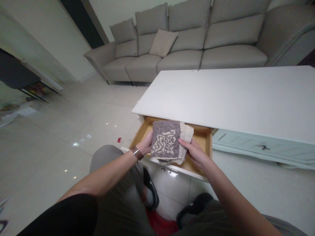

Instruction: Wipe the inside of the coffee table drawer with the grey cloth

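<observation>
The left hand (147, 143) and right hand (194, 150) hold opposite sides of a folded towel (164, 140) over the open drawer (139, 133) of a white table (226, 95).

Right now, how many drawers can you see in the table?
2: an open drawer under the held cloth, and a shut drawer to its right; others may be hidden.

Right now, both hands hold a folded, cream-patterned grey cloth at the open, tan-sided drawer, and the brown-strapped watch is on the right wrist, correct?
No: the head view shows the brown-strapped watch on the wrist of the left hand. That hand and the right hand do hold the folded grey cloth at the open drawer.
</observation>
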Available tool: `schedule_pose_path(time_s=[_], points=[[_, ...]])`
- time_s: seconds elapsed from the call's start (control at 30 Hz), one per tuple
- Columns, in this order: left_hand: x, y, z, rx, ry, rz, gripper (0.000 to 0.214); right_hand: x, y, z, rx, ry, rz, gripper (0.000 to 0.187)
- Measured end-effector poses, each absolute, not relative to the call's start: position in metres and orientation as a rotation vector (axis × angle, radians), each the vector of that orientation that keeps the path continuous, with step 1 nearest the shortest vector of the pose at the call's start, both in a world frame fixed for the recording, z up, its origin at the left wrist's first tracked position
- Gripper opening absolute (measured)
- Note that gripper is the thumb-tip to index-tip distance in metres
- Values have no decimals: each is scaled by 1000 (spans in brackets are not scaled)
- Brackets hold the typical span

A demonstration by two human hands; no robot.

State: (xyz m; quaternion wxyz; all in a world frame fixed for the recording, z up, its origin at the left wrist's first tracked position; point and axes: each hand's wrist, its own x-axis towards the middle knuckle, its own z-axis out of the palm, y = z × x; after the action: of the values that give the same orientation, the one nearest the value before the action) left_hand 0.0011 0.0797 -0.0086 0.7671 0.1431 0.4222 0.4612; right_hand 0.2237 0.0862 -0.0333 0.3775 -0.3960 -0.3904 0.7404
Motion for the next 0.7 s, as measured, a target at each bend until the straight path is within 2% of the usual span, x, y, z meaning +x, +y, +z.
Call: schedule_pose_path(time_s=[0.13, 0.23, 0.47, 0.6, 0.7], points=[[-4, 79, -5, 346, 933, 983, 57, 222, 86, -34, -1103, -911, 1790, 49], [-3, 74, -8, 458, 974, 948, 50, 220, 87, -39, -1144, -952, 1727, 51], [-17, 71, -2, 567, 1145, 854, 41, 215, 81, -39, -978, -996, 1844, 58], [-51, 81, 21, 809, 1347, 1043, 46, 221, 93, -50, -1195, -1155, 1555, 62], [-90, 90, 42, 1164, 1577, 1012, 50, 228, 101, -60, -1328, -1325, 1341, 54]])
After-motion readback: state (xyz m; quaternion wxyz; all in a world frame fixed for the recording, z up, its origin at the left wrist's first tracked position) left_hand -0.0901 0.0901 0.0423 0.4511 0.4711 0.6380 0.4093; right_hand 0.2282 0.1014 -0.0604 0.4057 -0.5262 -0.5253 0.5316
